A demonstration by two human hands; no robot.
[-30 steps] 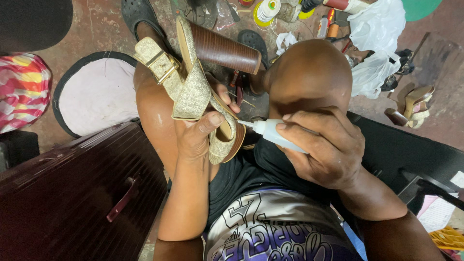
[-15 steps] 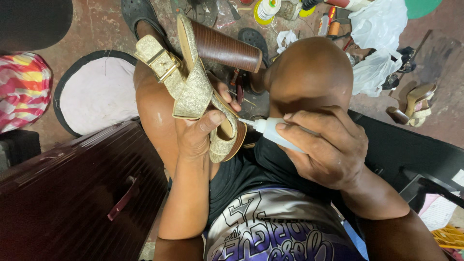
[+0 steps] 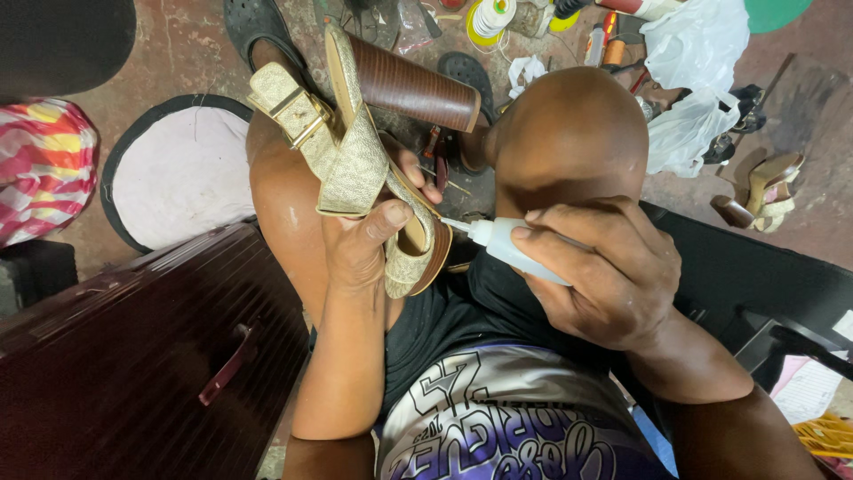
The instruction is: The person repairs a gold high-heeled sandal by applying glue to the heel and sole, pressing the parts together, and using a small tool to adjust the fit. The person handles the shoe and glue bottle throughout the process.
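Observation:
My left hand grips a cream-gold high-heeled sandal by its front part, thumb across the upper. The sandal's thick brown wood-grain block heel points away from me, and its buckled straps hang to the left. My right hand is closed around a small white glue bottle. The bottle's thin nozzle touches the edge of the sandal's sole near the toe. Both hands are above my bare knees.
A dark red-brown case with a handle lies at my left. A round white-and-black mat and a striped pink cloth lie on the floor. Tools, a thread spool, white plastic bags and another heeled sandal lie beyond.
The glue bottle's nozzle has shifted slightly along the sole edge near the toe. My left hand keeps the sandal nearly still.

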